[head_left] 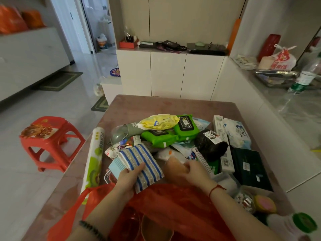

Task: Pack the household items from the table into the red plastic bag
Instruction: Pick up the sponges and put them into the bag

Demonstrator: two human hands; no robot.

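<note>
The red plastic bag [173, 204] lay at the near edge of the table [156, 105], thin and crumpled, its mouth gaping toward the person and one handle loop trailing off to the left. Something tan showed low inside it, but what it was could not be told. A small clear jar [245, 200] of white and red bits stood near the right near corner, just beside a round yellow tub [264, 203] with a pink top. The left hand [129, 176] gripped a blue-and-white striped pad [140, 164], fingers curled over its top, right at the bag's far rim. The right hand [192, 173] was closed round a pale orange packet [175, 164] beside it. Behind them the pile held two green wipe packs [159, 136], a yellow pack [159, 122] and a dark box [250, 164] toward the right edge; a long film box [94, 159] lay along the left edge.
</note>
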